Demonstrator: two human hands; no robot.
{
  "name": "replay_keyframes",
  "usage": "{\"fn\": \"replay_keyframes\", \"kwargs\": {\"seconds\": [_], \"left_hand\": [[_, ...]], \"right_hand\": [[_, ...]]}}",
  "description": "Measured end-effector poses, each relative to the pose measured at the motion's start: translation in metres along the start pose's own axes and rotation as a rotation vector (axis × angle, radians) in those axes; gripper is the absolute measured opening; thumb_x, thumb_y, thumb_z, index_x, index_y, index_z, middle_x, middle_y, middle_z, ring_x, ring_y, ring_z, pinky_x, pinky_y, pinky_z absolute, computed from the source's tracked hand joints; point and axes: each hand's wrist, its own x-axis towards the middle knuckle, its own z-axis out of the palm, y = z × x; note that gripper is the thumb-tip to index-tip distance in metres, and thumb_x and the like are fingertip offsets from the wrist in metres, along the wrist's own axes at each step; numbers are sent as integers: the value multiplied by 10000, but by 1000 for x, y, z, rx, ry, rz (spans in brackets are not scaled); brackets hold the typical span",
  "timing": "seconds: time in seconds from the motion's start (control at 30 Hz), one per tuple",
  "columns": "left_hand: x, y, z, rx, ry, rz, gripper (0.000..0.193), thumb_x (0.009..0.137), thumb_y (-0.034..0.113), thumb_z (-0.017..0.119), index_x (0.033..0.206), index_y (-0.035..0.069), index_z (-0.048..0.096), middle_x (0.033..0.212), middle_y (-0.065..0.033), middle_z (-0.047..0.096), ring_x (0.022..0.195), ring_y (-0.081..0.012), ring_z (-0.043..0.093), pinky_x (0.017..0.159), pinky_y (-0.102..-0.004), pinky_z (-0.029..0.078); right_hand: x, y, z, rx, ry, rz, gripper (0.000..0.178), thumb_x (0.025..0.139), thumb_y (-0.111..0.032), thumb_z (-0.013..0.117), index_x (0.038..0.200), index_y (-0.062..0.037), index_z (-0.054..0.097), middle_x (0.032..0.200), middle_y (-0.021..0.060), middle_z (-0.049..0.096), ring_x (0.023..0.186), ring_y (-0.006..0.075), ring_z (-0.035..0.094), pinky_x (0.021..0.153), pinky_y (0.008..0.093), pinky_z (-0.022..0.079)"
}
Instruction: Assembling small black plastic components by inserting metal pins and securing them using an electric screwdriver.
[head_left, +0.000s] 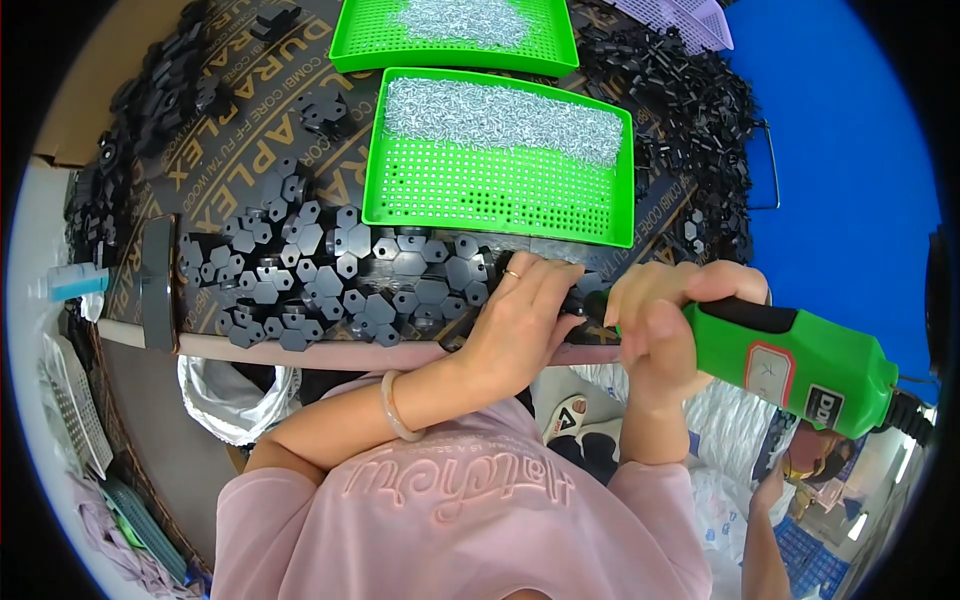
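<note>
A green electric screwdriver [800, 365] lies level in my right hand [660, 325], fingers wrapped round its front end and the tip pointing left. My left hand [522, 320] is closed at the table's front edge, thumb and fingers pinching a small black plastic part [580, 300] at the screwdriver's tip. Fingers hide most of that part and the contact with it. Left of my left hand lie many black hexagonal plastic pieces with holed lobes [432, 290]. Just beyond both hands stands a green perforated basket [500, 185] with small silver screws [500, 112] heaped along its far side.
A second green basket [455, 58] of screws stands farther back. Black parts [690, 110] pile up at the right, beside a blue surface [840, 150]; more [165, 120] lie far left. A black strip [158, 285] stands near the left edge. Another person's arm [763, 545] shows lower right.
</note>
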Motion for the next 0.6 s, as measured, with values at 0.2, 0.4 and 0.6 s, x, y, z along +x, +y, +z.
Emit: {"fn": "replay_keyframes", "kwargs": {"seconds": [0.2, 0.4, 0.6], "left_hand": [[0, 0, 1, -41, 14, 3, 534, 698, -34, 750, 1205, -28, 582, 1103, -181, 633, 1006, -402, 561, 901, -464, 487], [1, 2, 2, -16, 28, 1, 508, 697, -47, 742, 1179, -22, 585, 1086, -175, 633, 1004, -398, 564, 895, -449, 493], [3, 4, 1, 5, -9, 7, 564, 686, -17, 768, 1216, -44, 577, 1133, -177, 636, 1024, -379, 572, 899, -439, 502]], "right_hand": [[-3, 2, -9, 74, -137, 21, 339, 889, 78, 639, 1086, -54, 397, 752, 97, 584, 610, 202, 591, 597, 344, 520], [-5, 6, -8, 92, -114, 4, 348, 891, 58, 669, 1077, -58, 399, 742, 84, 570, 579, 186, 566, 558, 359, 517], [-5, 2, -11, 115, 9, -30, 453, 874, -82, 787, 1127, -57, 412, 684, 37, 530, 527, 170, 531, 531, 355, 510]]}}
